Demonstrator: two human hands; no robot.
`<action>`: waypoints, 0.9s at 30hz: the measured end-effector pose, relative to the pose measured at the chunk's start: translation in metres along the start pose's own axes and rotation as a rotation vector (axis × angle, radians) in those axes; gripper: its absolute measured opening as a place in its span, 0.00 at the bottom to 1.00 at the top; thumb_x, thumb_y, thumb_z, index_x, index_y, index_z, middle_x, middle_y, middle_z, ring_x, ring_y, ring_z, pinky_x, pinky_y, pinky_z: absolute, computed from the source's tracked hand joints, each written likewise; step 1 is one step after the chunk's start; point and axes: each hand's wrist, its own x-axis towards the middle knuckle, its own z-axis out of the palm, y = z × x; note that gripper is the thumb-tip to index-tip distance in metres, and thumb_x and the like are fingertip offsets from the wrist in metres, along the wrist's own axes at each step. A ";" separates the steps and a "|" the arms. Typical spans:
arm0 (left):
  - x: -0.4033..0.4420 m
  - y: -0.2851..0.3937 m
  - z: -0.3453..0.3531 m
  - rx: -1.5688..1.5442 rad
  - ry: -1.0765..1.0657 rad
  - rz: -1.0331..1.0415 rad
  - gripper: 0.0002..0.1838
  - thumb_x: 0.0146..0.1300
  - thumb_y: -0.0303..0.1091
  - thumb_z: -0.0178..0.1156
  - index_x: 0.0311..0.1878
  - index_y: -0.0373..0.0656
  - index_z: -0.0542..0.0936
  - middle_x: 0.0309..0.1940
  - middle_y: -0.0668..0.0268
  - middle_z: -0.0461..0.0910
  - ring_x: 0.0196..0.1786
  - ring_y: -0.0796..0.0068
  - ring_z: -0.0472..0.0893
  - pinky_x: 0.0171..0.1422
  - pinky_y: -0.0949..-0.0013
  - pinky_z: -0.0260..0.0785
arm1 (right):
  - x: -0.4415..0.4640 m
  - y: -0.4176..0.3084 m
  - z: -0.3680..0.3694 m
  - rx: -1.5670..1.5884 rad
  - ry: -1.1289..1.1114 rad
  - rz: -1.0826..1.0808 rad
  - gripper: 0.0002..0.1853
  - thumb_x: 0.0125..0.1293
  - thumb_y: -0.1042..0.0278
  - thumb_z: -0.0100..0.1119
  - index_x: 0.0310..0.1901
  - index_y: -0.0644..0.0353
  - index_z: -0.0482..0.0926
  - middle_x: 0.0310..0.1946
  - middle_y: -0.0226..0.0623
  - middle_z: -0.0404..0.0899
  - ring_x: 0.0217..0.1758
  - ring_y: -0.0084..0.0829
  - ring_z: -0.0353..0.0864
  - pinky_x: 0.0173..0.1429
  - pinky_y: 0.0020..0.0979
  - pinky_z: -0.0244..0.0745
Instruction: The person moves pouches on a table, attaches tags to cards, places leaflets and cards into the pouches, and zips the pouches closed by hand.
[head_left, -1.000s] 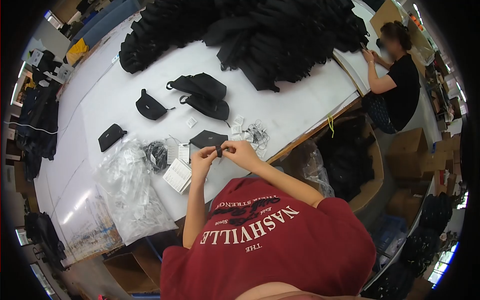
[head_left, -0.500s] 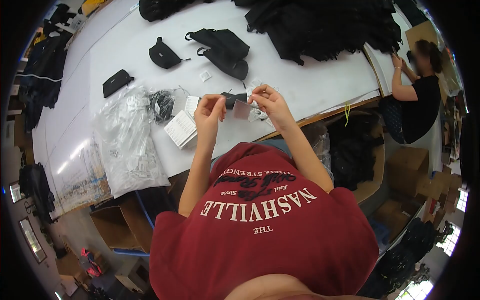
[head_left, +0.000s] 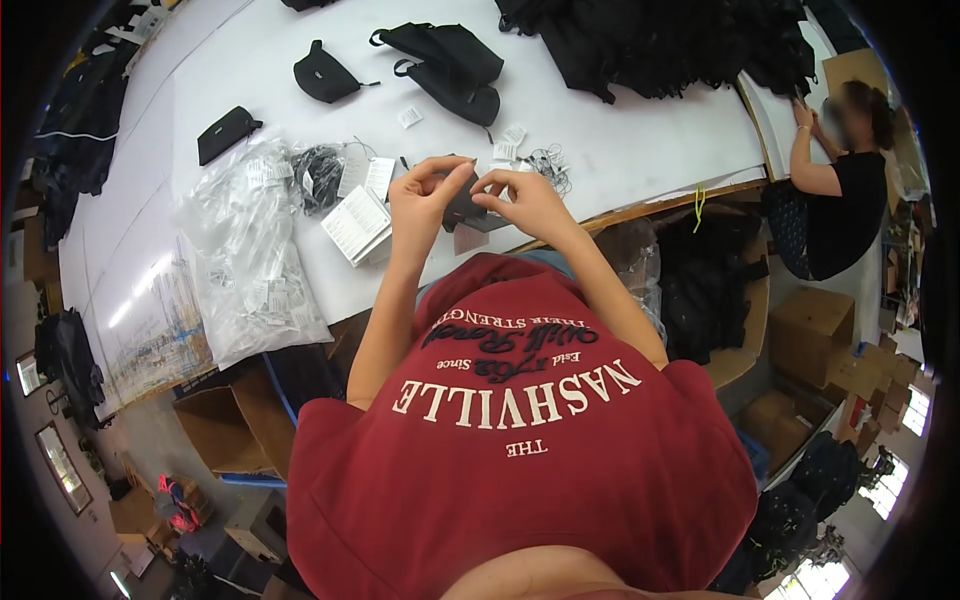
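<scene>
Looks forward and down from the head, near, above and behind left hand (head_left: 425,203) and right hand (head_left: 530,207), across the worktop (head_left: 610,155).

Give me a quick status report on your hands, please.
Left hand and right hand: fingertips close, grip unclear. Black pouch: behind fingertips, partly hidden. Printed leaflets: beside left forearm.

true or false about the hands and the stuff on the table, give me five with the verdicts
1. The left hand and the right hand are near a black pouch. True.
2. A stack of printed papers lies between the left hand and the plastic bag. True.
3. The plastic bag is solid black. False: it is see-through.
4. A person in a black top is at the picture's right. True.
5. The right hand rests on the stack of printed papers. False: the papers lie apart from it, on the left hand's side.
</scene>
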 end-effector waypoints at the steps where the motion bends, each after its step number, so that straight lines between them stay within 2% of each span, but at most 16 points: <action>1: -0.001 0.001 0.001 -0.005 0.011 0.014 0.08 0.60 0.30 0.65 0.41 0.37 0.84 0.18 0.77 0.73 0.20 0.93 0.65 0.25 0.83 0.50 | -0.002 0.000 0.003 0.009 -0.044 0.032 0.10 0.57 0.54 0.65 0.37 0.48 0.84 0.22 0.27 0.79 0.21 0.25 0.68 0.29 0.30 0.64; 3: 0.000 -0.002 -0.003 0.019 0.023 0.048 0.08 0.59 0.29 0.65 0.40 0.37 0.84 0.14 0.82 0.66 0.17 0.95 0.58 0.22 0.81 0.43 | -0.003 0.000 0.009 -0.008 -0.113 0.023 0.10 0.57 0.54 0.65 0.37 0.48 0.84 0.22 0.27 0.79 0.21 0.26 0.69 0.30 0.30 0.65; 8: -0.004 -0.003 -0.004 0.029 0.027 0.048 0.07 0.59 0.29 0.65 0.39 0.37 0.84 0.13 0.83 0.63 0.17 0.95 0.55 0.22 0.80 0.40 | -0.002 -0.002 0.014 -0.052 -0.142 -0.025 0.07 0.56 0.59 0.65 0.34 0.50 0.84 0.21 0.29 0.78 0.22 0.27 0.72 0.31 0.30 0.67; 11: -0.005 -0.006 -0.008 0.037 0.012 0.033 0.06 0.59 0.29 0.65 0.38 0.38 0.83 0.13 0.83 0.63 0.17 0.95 0.55 0.22 0.80 0.39 | -0.002 0.001 0.020 -0.007 -0.156 0.014 0.07 0.55 0.62 0.64 0.34 0.53 0.84 0.23 0.29 0.80 0.24 0.24 0.75 0.32 0.28 0.68; 14: -0.007 -0.012 -0.011 0.034 -0.006 -0.019 0.06 0.60 0.29 0.64 0.37 0.38 0.83 0.13 0.83 0.64 0.17 0.95 0.55 0.22 0.80 0.40 | -0.001 0.006 0.024 0.233 -0.139 0.054 0.08 0.57 0.64 0.63 0.35 0.59 0.84 0.27 0.29 0.83 0.28 0.20 0.78 0.35 0.26 0.69; 15: -0.007 -0.014 -0.013 0.034 -0.011 -0.040 0.05 0.60 0.30 0.64 0.36 0.38 0.82 0.13 0.83 0.64 0.17 0.95 0.55 0.22 0.80 0.40 | 0.000 0.010 0.028 0.400 -0.094 0.062 0.09 0.58 0.65 0.63 0.36 0.60 0.83 0.28 0.30 0.83 0.29 0.19 0.77 0.35 0.25 0.69; 17: -0.007 -0.022 -0.019 0.067 -0.037 -0.074 0.07 0.61 0.30 0.64 0.39 0.37 0.82 0.17 0.77 0.74 0.21 0.95 0.62 0.25 0.83 0.46 | 0.000 0.017 0.035 0.735 -0.002 0.081 0.10 0.60 0.65 0.63 0.38 0.63 0.83 0.31 0.30 0.83 0.31 0.18 0.77 0.37 0.22 0.68; 18: -0.009 -0.021 -0.020 0.083 -0.051 -0.094 0.08 0.61 0.30 0.64 0.40 0.37 0.81 0.19 0.74 0.78 0.23 0.95 0.66 0.27 0.85 0.48 | -0.001 0.012 0.031 0.770 0.021 0.124 0.10 0.61 0.66 0.63 0.38 0.63 0.82 0.31 0.31 0.83 0.31 0.17 0.77 0.37 0.21 0.67; 21: -0.011 -0.021 -0.020 0.079 -0.062 -0.118 0.07 0.61 0.30 0.63 0.39 0.37 0.81 0.18 0.75 0.77 0.21 0.95 0.64 0.27 0.84 0.48 | -0.003 0.001 0.020 0.843 0.073 0.231 0.09 0.62 0.66 0.63 0.40 0.62 0.82 0.32 0.31 0.83 0.33 0.15 0.76 0.39 0.16 0.65; 25: -0.010 -0.023 -0.016 0.067 -0.046 -0.108 0.07 0.61 0.31 0.63 0.39 0.37 0.81 0.17 0.77 0.74 0.21 0.95 0.62 0.27 0.83 0.47 | -0.003 -0.001 0.021 0.899 0.104 0.202 0.09 0.62 0.66 0.63 0.39 0.61 0.82 0.30 0.29 0.83 0.30 0.12 0.72 0.34 0.15 0.61; 27: -0.008 -0.021 -0.013 0.074 -0.039 -0.077 0.06 0.61 0.31 0.63 0.35 0.37 0.80 0.14 0.80 0.67 0.19 0.94 0.58 0.24 0.81 0.44 | -0.002 0.003 0.021 0.886 0.097 0.203 0.09 0.62 0.66 0.63 0.39 0.61 0.82 0.29 0.28 0.83 0.27 0.10 0.70 0.31 0.15 0.58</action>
